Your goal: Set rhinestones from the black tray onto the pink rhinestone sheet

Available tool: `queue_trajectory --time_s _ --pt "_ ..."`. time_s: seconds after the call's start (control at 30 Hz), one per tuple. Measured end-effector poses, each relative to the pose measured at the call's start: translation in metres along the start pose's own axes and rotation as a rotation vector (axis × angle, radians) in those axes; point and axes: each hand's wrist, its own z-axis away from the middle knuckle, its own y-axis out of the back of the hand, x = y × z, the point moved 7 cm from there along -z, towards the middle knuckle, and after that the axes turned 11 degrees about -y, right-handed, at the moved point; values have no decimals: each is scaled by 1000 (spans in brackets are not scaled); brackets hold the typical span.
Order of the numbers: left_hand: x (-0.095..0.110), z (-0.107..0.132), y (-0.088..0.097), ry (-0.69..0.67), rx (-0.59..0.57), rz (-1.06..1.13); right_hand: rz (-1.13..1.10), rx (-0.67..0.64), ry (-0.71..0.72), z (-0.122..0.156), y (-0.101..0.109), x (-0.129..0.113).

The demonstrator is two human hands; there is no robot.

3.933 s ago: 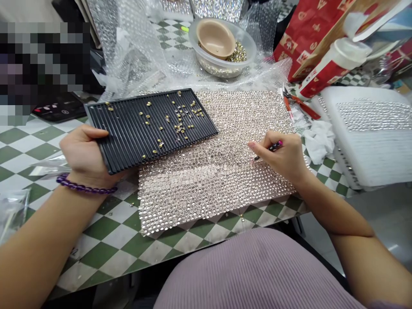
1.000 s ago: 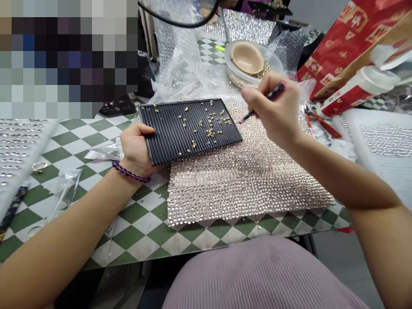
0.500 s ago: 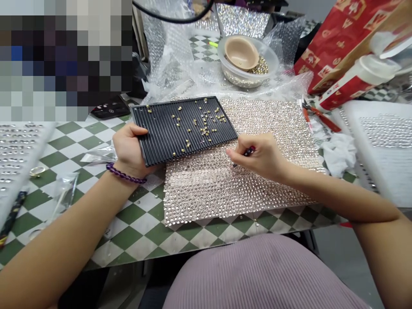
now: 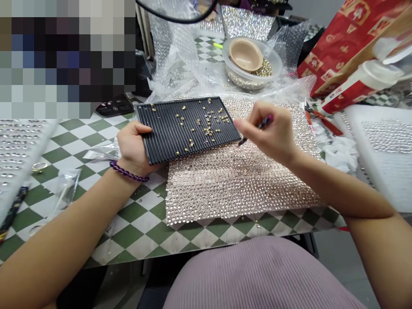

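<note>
My left hand (image 4: 133,146) grips the near left corner of a black ridged tray (image 4: 167,128) scattered with several small gold rhinestones (image 4: 209,122). The tray rests partly on a rhinestone-covered sheet (image 4: 238,180) lying on the green checked table. My right hand (image 4: 273,133) is closed on a pink-ended picker pen (image 4: 255,131), raised above the sheet with its tip just off the tray's right edge. A purple bead bracelet (image 4: 128,174) circles my left wrist.
A clear bowl (image 4: 277,64) of gold stones with a tan cup inside stands at the back. Bubble wrap (image 4: 180,56), a red bag (image 4: 341,38), a glue bottle (image 4: 360,88), red pliers (image 4: 322,118) and a white foam board (image 4: 386,150) crowd the right. A phone (image 4: 114,105) lies left.
My right hand has lifted from the sheet and moved up and right, bringing the pen tip beside the tray's right edge. The left hand and tray have stayed put.
</note>
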Motion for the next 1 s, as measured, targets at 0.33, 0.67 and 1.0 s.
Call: queue_trajectory --time_s 0.33,0.67,1.0 --pt "-1 0 2 23 2 14 -75 -9 -18 -61 -52 14" --pt "-3 -2 4 26 -35 -12 -75 -50 44 -53 -61 1" --pt "-2 -1 4 35 0 -34 -65 20 83 -42 -42 -7"
